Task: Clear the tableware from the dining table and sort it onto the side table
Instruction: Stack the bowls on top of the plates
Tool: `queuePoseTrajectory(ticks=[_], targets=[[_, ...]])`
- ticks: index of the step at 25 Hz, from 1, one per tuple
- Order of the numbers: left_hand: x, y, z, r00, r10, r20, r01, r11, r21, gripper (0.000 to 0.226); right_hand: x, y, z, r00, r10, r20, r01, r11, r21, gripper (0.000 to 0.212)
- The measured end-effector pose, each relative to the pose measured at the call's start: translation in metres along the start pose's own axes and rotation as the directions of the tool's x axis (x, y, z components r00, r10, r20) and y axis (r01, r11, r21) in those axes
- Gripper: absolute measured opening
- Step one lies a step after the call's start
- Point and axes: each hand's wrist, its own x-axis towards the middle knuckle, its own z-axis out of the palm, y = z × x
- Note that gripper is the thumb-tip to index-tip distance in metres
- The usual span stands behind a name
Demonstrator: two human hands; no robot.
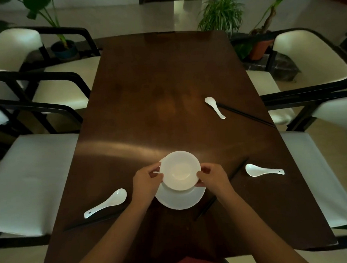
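From the head camera, looking down the length of a dark wooden dining table (166,81), both hands meet at a white bowl (179,170) near the close end. The left hand (147,182) grips the bowl's left rim, thumb on top and fingers curled underneath; the right hand (212,177) does the same on the right rim. Both are closed on the bowl, which sits over the far part of a white plate (180,199) — whether the bowl touches the plate or is lifted just clear of it cannot be told.

Three white ceramic soup spoons lie on the table. One spoon (106,203) is to the left of the plate, with a pair of black chopsticks (93,221) just beside it toward the near edge. A second spoon (264,169) lies to the right, and another pair of black chopsticks (222,189) runs diagonally between it and the plate, partly hidden by the right forearm. A third spoon (214,107) lies farther up the right side, with black chopsticks (248,115) beside it reaching toward the table's right edge.

White-cushioned chairs with black frames (30,179) stand along both long sides — potted plants (222,14) stand on the floor beyond the far end.
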Motion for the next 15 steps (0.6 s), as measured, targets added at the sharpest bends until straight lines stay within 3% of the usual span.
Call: queuePoseTrajectory(ticks=[6,15], targets=[[-0.005,-0.009,0.004,0.999,0.014,-0.031,-0.011,0.995,0.098,0.038,0.001,0.012,0.008,0.999,0.030,-0.041,-0.033,0.997,-0.068,0.032],[-0.010,-0.013,0.008,0.994,0.089,-0.071,-0.079,0.989,0.127,0.031,-0.002,0.013,0.011,0.990,-0.063,-0.126,0.031,0.970,-0.240,0.033]])
